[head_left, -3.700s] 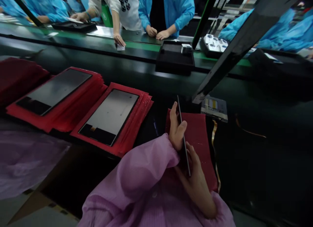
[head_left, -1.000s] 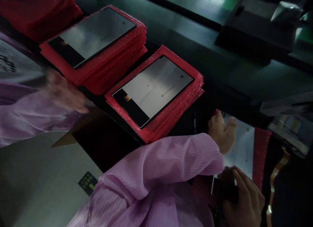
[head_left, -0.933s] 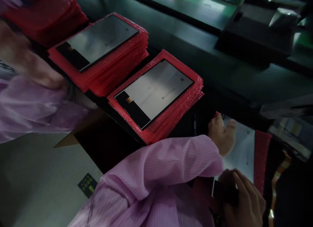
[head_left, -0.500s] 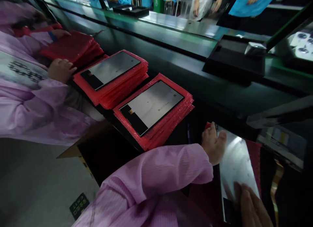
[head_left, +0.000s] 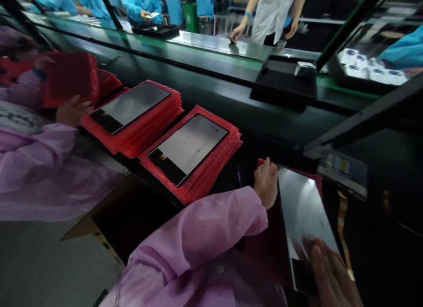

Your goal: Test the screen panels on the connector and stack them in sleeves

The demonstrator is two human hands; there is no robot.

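Observation:
A silvery display panel with a black strip at its near end lies tilted across a red bubble-wrap bag on the dark bench. My left hand is closed, thumb and fingers pressed together at the bag's far left corner, beside the panel's left edge. Over the near right part of the panel is my right hand. Its fingers and thumb reach onto the shiny face and grip it by the right side. The underside of that grip is hidden. The bag is largely covered by the panel.
Left of my hands are two stacks of red bags, each topped by a panel. A blue pen, gold ribbon and flat device lie nearby. A co-worker's hand is at left. A black tray stands beyond.
The view has turned right. The panel has shifted rightward over the red bag with my right hand, and my left thumb has come off the panel's edge. The co-worker has lifted a red bag.

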